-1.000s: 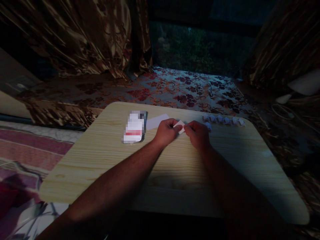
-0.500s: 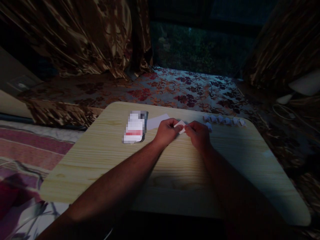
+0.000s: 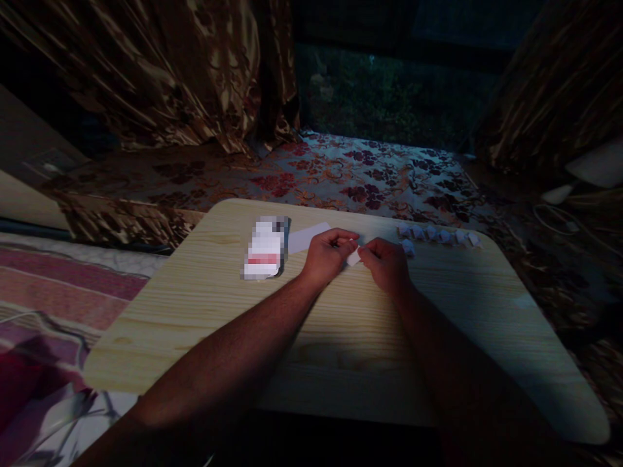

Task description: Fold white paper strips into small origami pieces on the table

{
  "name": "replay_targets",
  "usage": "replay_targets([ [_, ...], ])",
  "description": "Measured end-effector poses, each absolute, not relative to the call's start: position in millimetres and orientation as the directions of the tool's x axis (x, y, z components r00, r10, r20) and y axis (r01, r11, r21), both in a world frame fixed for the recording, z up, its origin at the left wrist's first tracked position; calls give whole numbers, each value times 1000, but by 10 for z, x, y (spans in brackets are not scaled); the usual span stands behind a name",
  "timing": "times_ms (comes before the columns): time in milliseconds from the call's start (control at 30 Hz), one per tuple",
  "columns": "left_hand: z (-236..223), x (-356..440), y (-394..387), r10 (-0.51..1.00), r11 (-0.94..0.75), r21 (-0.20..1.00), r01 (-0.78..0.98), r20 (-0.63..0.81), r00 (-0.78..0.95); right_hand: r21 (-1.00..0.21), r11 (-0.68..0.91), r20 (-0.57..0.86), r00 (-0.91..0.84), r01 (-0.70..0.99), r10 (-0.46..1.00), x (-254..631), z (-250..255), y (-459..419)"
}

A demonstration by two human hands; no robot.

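Over the far middle of the wooden table (image 3: 233, 324), a small piece of white paper (image 3: 354, 257) is pinched between my two hands. My left hand (image 3: 331, 256) is closed on its left side, thumb on top. Closed on its right edge is my right hand (image 3: 387, 259). The fingers cover part of the paper, so its full shape is hidden. A flat white paper sheet (image 3: 306, 238) lies just beyond my left hand. Past my right hand sit several small folded paper pieces (image 3: 432, 233) in a row, with one more folded piece (image 3: 407, 247) in front.
A phone-like object (image 3: 265, 250), blurred by pixels, lies left of the sheet. Behind the table is a ledge with flowered cloth (image 3: 360, 172). Curtains (image 3: 209, 71) hang at the back. A striped bed cover (image 3: 63, 279) is at left, a white lamp-like object (image 3: 596, 162) at right.
The small paper has turned and shows less between my fingers. My left fingers have shifted over its top edge. Both hands stay in nearly the same place.
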State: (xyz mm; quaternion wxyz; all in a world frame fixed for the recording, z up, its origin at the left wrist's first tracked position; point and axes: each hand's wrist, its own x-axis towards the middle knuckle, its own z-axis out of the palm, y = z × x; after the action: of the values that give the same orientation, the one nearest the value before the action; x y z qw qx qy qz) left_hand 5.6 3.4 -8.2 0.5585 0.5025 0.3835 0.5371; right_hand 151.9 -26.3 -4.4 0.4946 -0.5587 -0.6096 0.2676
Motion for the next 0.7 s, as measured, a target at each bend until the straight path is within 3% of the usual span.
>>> replay_targets([
  [700, -71, 42, 38, 994, -76, 974, -216, 92, 66, -848, 250, 328, 91, 468, 940, 1522, -78, -252],
])
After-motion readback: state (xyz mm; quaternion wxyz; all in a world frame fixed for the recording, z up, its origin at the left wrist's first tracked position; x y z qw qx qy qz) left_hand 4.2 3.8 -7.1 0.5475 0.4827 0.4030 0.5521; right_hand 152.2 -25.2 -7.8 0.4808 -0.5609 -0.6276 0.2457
